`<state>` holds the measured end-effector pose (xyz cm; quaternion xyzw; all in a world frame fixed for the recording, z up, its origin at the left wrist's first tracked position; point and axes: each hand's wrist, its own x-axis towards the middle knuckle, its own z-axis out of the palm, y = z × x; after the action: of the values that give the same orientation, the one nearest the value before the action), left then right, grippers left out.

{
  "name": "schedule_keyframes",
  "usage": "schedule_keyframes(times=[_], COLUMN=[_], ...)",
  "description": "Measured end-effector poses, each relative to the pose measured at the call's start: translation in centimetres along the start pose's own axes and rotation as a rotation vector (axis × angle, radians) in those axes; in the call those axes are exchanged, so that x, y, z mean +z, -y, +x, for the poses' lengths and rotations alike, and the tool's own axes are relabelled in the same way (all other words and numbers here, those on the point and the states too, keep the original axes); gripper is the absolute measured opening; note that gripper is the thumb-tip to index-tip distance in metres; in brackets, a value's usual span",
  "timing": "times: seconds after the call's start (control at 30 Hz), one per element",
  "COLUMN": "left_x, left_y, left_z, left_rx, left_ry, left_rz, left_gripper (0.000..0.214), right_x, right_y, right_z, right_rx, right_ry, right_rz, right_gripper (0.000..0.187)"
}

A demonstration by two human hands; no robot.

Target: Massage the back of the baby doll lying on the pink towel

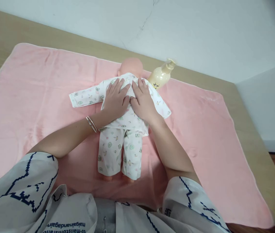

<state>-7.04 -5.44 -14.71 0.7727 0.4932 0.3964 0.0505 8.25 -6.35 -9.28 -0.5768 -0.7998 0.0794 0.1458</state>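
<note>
A baby doll (119, 144) in white printed pyjamas lies face down on a pink towel (30, 97), its bare head (130, 66) pointing away from me. My left hand (115, 98) rests flat on the doll's upper back, fingers stretched out. Beside it, my right hand (142, 101) lies flat on the same spot, fingers apart, its thumb touching the left hand. Neither hand holds anything. I wear thin bangles (91, 124) on my left wrist.
A cream pump bottle (161, 75) lies on the towel just right of the doll's head. The towel covers a light wooden table (256, 136) set against a white wall. The table's right edge drops to a wood floor.
</note>
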Motion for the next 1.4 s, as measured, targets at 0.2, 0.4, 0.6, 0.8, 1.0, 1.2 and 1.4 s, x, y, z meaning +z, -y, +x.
schedule_keyframes(times=[0.2, 0.4, 0.6, 0.8, 1.0, 1.2, 1.4], left_x=[-0.9, -1.2, -0.1, -0.6, -1.3, -0.7, -0.1], left_y=[-0.3, -0.6, 0.5, 0.2, -0.5, 0.1, 1.0], left_z=[-0.3, -0.5, 0.2, 0.1, -0.5, -0.2, 0.3], left_rx=[0.065, -0.028, -0.022, 0.038, 0.035, -0.025, 0.014], left_ry=[-0.052, -0.067, -0.001, -0.020, -0.073, -0.050, 0.012], left_rz=[0.019, 0.018, -0.041, -0.038, 0.033, -0.023, -0.065], left_gripper=[0.031, 0.030, 0.043, 0.035, 0.031, 0.042, 0.046], right_x=[-0.2, 0.2, 0.2, 0.4, -0.2, 0.0, 0.2], right_y=[2.6, 3.4, 0.9, 0.6, 3.1, 2.3, 0.1], right_z=[-1.5, -1.9, -0.5, -0.6, -1.9, -1.3, 0.0], right_rx=[0.089, 0.159, 0.049, 0.005, 0.092, 0.112, 0.007], right_ry=[-0.104, -0.164, -0.067, -0.123, -0.161, -0.108, -0.023], right_rz=[-0.057, -0.088, -0.022, -0.033, -0.107, -0.016, 0.010], right_gripper=[0.058, 0.054, 0.062, 0.054, 0.050, 0.059, 0.061])
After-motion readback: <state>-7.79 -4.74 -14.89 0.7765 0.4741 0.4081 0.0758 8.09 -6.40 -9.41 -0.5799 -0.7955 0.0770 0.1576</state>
